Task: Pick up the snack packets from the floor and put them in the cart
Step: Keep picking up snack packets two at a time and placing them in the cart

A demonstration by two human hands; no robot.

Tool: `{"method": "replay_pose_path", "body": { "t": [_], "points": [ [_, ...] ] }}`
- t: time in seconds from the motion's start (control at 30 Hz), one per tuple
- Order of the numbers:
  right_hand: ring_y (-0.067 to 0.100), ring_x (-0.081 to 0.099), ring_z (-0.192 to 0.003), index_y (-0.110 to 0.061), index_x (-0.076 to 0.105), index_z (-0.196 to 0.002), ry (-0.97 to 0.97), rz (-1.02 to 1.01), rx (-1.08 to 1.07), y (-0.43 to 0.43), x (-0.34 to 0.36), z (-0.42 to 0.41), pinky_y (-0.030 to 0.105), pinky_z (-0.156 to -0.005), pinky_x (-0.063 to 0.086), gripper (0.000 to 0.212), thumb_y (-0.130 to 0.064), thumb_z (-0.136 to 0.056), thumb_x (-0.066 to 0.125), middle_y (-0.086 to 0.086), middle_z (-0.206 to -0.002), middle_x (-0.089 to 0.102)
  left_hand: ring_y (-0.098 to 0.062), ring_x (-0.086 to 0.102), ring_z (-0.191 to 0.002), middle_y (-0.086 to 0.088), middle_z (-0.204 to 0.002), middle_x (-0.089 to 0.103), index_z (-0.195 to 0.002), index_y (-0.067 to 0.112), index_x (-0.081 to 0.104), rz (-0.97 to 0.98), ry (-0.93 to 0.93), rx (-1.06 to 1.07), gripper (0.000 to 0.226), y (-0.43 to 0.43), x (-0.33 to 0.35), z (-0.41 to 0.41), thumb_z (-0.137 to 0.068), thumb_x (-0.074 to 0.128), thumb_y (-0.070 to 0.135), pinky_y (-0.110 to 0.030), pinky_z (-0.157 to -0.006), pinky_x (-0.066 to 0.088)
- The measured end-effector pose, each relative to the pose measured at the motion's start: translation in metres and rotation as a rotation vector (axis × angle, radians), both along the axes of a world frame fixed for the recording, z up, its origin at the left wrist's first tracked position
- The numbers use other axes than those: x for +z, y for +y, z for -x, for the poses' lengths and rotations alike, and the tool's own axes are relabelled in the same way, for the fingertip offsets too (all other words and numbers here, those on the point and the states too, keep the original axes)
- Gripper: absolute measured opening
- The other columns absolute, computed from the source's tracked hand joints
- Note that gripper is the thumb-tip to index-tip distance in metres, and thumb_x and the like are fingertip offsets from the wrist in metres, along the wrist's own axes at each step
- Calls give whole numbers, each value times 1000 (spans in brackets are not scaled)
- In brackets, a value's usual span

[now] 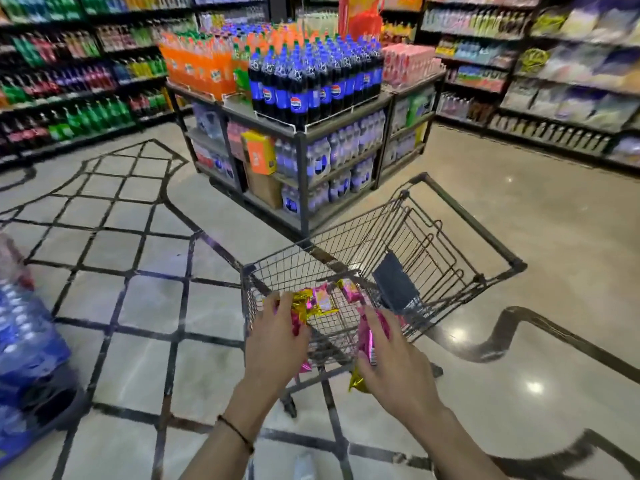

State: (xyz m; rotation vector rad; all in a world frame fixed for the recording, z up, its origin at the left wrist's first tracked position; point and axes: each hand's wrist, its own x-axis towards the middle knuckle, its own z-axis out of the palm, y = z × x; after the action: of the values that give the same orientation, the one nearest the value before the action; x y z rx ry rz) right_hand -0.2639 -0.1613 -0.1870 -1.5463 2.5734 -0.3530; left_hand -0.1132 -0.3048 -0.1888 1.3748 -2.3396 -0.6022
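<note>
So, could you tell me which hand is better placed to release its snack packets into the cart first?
Left, probably. The left hand holds its gold and pink packets over the cart basket, while the right hand grips a pink packet at the near rim, its gold end outside.

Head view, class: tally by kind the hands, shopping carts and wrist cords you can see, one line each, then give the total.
Hands: 2, left hand and right hand, both holding snack packets
Shopping cart: 1
Wrist cord: 1
Total: 4
</note>
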Motion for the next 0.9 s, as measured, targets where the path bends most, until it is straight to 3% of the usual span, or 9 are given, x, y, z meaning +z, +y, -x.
{"method": "replay_pose_path", "body": {
  "t": [0.17, 0.3, 0.57, 0.7, 0.83, 0.9],
  "points": [
    [19, 64, -106, -33, 10, -152, -10, -34, -43, -76, -7, 44, 29, -70, 60, 67, -50, -96, 44, 0, -158, 22, -23, 56, -113, 3, -145, 39, -144, 28, 38, -55, -5, -55, 60, -67, -18, 54, -89, 61, 36, -44, -83, 57],
    [20, 68, -98, -31, 11, -152, -8, -57, -57, -124, -12, 75, 32, -69, 60, 66, -51, -97, 41, 1, -157, 23, -27, 56, -117, -2, -149, 39, -143, 25, 40, -70, -97, -42, 58, -135, -35, 79, -90, 61, 35, -46, -84, 58],
    [17, 67, -93, -30, 9, -152, -74, -158, -9, -190, -58, 163, 28, -65, 56, 68, -48, -97, 44, -1, -159, 16, -23, 60, -100, 0, -143, 40, -144, 30, 35, -202, -111, -13, 60, -198, -90, 146, -89, 59, 37, -44, -75, 60],
    [21, 66, -93, -30, 6, -156, -105, -265, 39, -224, -102, 213, 30, -66, 52, 72, -43, -97, 45, -1, -164, 8, -10, 62, -88, 4, -142, 38, -148, 34, 31, -265, -117, 39, 66, -210, -130, 179, -91, 63, 38, -39, -74, 62],
    [25, 65, -94, -26, 3, -156, -108, -379, 135, -257, -149, 255, 35, -68, 56, 76, -38, -97, 49, 4, -166, 4, -19, 66, -94, 7, -152, 30, -150, 42, 28, -345, -153, 179, 70, -222, -169, 207, -90, 64, 49, -51, -80, 61],
    [26, 65, -89, -26, 1, -156, -119, -431, 193, -269, -173, 271, 36, -67, 57, 77, -38, -98, 50, 5, -166, 5, -23, 65, -101, 4, -152, 30, -151, 40, 26, -374, -194, 221, 73, -225, -186, 222, -89, 65, 44, -54, -84, 59]
  ]
}}
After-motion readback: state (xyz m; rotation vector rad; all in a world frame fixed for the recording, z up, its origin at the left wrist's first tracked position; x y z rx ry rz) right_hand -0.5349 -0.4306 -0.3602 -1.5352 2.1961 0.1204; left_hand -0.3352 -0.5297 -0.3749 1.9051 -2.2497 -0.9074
